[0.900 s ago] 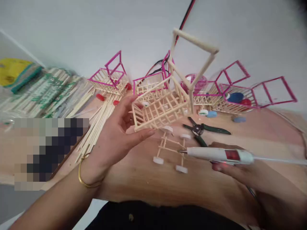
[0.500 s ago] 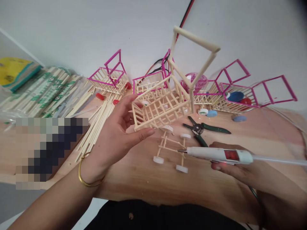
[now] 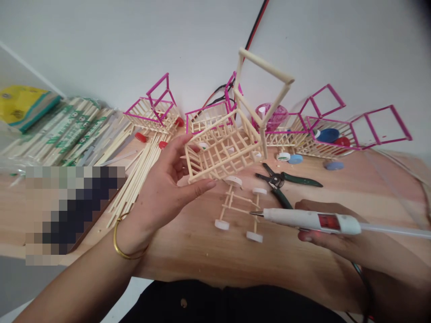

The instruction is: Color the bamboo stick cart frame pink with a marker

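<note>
My left hand [image 3: 166, 186] grips the near end of a bare wooden stick basket [image 3: 224, 152] with a tall square handle, holding it tilted above the wooden table [image 3: 188, 246]. My right hand [image 3: 332, 235] is wrapped round a white pen-shaped glue gun [image 3: 311, 220] with a red light. Its metal tip points left, close to a small stick chassis [image 3: 239, 207] with white cap wheels lying on the table just below the basket.
Green-handled pliers [image 3: 283, 180] lie behind the chassis. Several pink-edged stick baskets [image 3: 153, 112] stand along the wall, with red, blue and white bottle caps [image 3: 296, 158] among them. Loose sticks [image 3: 139, 172] and packs of chopsticks [image 3: 63, 134] lie at the left. A pixelated patch covers the near left.
The basket has tilted slightly, its handle dropping a little lower and left. The glue gun has barely shifted. The chassis and pliers have not moved.
</note>
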Demonstrator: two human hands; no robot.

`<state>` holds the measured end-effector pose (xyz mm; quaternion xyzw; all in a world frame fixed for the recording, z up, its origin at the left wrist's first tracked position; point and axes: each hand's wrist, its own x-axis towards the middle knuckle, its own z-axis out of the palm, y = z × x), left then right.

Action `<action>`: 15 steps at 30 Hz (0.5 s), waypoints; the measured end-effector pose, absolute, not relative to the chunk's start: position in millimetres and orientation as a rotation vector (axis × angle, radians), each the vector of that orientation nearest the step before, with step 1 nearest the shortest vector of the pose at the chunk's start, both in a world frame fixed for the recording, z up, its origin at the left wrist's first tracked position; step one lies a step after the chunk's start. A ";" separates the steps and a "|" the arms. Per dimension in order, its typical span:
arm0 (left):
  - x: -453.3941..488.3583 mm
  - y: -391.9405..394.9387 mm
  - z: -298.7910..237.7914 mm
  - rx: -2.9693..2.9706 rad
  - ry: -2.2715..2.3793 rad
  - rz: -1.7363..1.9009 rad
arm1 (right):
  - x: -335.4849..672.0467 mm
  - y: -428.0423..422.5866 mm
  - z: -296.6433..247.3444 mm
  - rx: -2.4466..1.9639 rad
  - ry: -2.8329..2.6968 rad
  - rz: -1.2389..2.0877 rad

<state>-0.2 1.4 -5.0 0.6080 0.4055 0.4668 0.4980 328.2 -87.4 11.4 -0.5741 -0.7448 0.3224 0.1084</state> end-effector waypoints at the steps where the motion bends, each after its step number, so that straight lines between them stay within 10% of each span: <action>1: -0.2 1.5 -5.2 1.470 0.982 1.129 | 327.5 -87.3 11.2 -1.689 -2.193 0.962; 15: 0.2 1.7 -6.3 1.435 0.949 1.149 | 320.2 -81.8 17.0 -1.769 -2.224 0.974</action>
